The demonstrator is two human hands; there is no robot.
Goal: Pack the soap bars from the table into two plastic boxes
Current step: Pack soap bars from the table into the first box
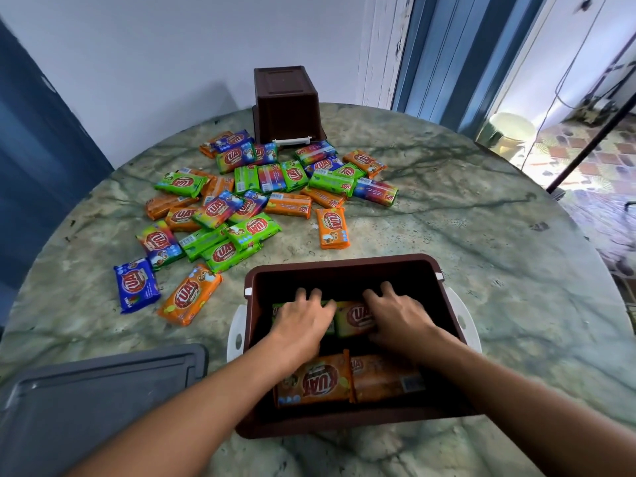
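In the head view, both hands are down inside the near brown box [347, 266], which stands on the worktop [481, 208] just in front of the person. The left hand [303, 321] lies flat with spread fingers on a green soap bar [328, 327] that is mostly hidden under it. The right hand [399, 318] presses with open fingers on the right side of a yellow-green bar [354, 318]. Neither grip is clenched; both look released and only push the bars down, though I cannot tell if a thumb is hooked under an edge.

Two orange bars [316, 380] lie side by side in the near row of the box, with the long axis across the box, left to right. The bars under the hands seem to lie the same way, in a second row behind.

The rest of the soap, a big loose pile [241, 201], lies on the worktop beyond the box and to its left. So the left hand is the nearer one for the next pick, in my judgement. The closest loose bars are an orange one [189, 296] and a blue one [137, 284], both just left of the box, with their long axes slanted.

The second brown box [285, 101] stands upside down at the far edge of the worktop, behind the pile. A grey lid [96, 390] lies at the near left.
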